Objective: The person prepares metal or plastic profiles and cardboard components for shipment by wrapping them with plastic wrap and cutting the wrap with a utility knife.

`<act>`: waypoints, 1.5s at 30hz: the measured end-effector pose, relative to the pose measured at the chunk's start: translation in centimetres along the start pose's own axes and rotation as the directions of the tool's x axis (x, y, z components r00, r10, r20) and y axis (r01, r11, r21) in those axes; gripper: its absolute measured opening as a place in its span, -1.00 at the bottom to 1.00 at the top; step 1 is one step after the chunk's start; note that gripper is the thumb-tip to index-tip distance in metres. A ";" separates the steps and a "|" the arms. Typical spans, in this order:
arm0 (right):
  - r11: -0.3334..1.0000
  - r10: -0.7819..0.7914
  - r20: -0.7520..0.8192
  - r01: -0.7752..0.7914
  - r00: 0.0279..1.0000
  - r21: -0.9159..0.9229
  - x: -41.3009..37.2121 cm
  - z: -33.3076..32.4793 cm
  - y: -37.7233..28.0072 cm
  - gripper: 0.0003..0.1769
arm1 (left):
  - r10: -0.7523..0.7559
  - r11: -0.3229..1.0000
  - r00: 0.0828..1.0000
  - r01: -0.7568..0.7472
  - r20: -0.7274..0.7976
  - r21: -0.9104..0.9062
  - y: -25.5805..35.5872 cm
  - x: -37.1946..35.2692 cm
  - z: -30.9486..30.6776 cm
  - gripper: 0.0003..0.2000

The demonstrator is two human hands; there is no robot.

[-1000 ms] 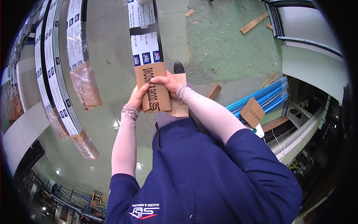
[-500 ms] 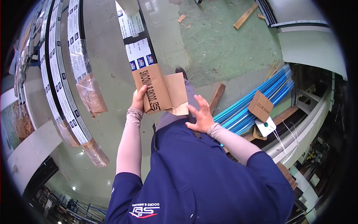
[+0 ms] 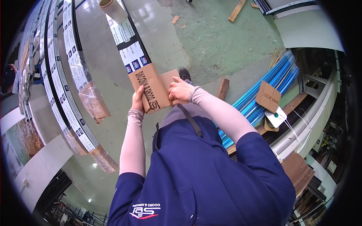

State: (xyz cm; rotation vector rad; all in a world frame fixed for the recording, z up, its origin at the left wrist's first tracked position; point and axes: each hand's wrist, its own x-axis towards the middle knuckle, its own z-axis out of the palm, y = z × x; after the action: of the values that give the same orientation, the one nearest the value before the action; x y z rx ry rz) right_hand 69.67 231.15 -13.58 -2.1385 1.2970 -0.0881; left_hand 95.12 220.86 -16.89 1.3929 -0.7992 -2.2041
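A brown cardboard wrap (image 3: 149, 88) with dark printed lettering sits around the near end of a long profile (image 3: 132, 52) covered in white and blue printed film. My left hand (image 3: 138, 99) grips the wrap's left side, thumb on top and the other fingers hidden beneath. On the right, a flap (image 3: 169, 77) of the same cardboard stands out from the wrap. My right hand (image 3: 181, 91) is closed on this flap with bent fingers, close to the near right corner. Its fingertips are partly hidden.
A roll (image 3: 115, 10) stands on the profile farther off. To the left lie several wrapped profiles (image 3: 69, 86) with cardboard-covered ends. Blue strips (image 3: 260, 94) lie at right, with a cardboard piece (image 3: 268, 97) on them. Wood pieces (image 3: 223, 89) lie on the green floor.
My right hand has moved left from open air onto the cardboard flap and its fingers have closed. The flap is folded further in. My left hand keeps its hold.
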 end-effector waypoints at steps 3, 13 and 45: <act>0.942 0.323 -0.454 -0.233 0.830 0.243 -2.5 1.8 -1.9 -0.56 | 0.013 1.000 1.000 -0.013 -0.011 0.003 -0.1 0.0 -0.2 -0.36; -0.622 0.420 0.152 0.161 0.895 0.766 -5.0 12.7 -3.9 -0.51 | 0.018 1.000 1.000 -0.018 -0.011 -0.010 -0.2 0.2 -0.3 -0.35; -0.226 0.607 0.003 0.169 0.795 0.959 -1.6 10.8 -0.7 -0.43 | -0.057 0.998 0.996 0.055 -0.064 -0.040 0.4 -0.7 0.3 -0.39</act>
State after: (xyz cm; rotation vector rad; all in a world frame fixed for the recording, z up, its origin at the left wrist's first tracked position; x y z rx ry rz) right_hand 73.36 237.84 -21.41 -0.2666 1.1039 -1.2126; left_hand 95.12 221.09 -16.09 1.4782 -0.7001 -2.1914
